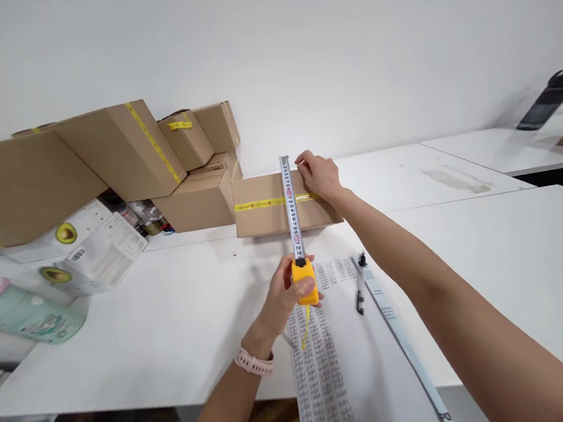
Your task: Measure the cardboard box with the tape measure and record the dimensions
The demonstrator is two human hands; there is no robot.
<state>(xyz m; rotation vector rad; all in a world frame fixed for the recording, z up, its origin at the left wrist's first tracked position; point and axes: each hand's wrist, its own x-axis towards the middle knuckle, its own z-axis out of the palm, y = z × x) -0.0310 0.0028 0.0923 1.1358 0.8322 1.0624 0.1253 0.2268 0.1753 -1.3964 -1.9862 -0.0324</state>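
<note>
- Evidently steadied from below, the yellow tape measure [304, 282] sits in the left hand [281, 297], which grips its case with the thumb laid across the top; that hold probably keeps the blade [293, 216] straight.
- Ahead of the left hand, the blade runs out over a cardboard box [261, 218], crossing its yellow sealing tape [255, 205]; the numbers face up, likely so they can be read from above.
- At the far end, the right hand [321, 178] rests over the box just right of the blade, fingers bent, perhaps to keep the box from sliding. I cannot tell whether the fingertips pinch anything; a small gap seems to separate them from the blade.
- Below the left hand, a yellow strap [306, 329] dangles from the case, hanging loose and out of the blade's way.
- Under and nearer than the left hand lies a printed sheet [321, 375]; to that hand's right, a pen [360, 286] lies on the papers, seemingly parked within reach.
- Well left of both hands, more cartons [192, 197] are stacked against the wall, which presumably leaves room around the hands.
</note>
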